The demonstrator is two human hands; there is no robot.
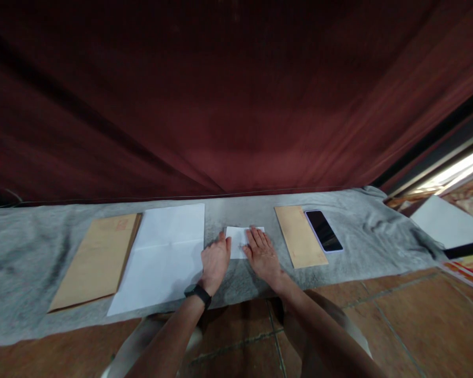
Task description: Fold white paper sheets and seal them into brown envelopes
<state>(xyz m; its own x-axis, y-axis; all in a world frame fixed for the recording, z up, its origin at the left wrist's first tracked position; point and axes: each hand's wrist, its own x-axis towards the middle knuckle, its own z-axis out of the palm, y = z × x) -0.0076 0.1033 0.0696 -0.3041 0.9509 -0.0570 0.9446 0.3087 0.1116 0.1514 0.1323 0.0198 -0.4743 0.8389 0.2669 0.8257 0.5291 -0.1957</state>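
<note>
A small folded sheet of white paper [237, 247] lies flat on the grey cloth in front of me. My left hand [215, 260], with a dark watch [199, 295] on its wrist, has its fingers curled at the left edge of this paper, the thumb along the edge. Flat across the right part of the sheet rests my right hand [263, 257], its fingers stretched out. Left of my hands is a stack of larger white sheets [163, 262] with a crease across the middle. A narrow brown envelope [300, 236] lies to the right.
A dark-screened phone [324, 231] touches the narrow envelope's right side. Large brown envelopes [96, 260] lie far left beside the white sheets. The grey cloth [362, 231] covers a long narrow surface against a dark red curtain [236, 121]. Tiled floor [410, 315] shows in front.
</note>
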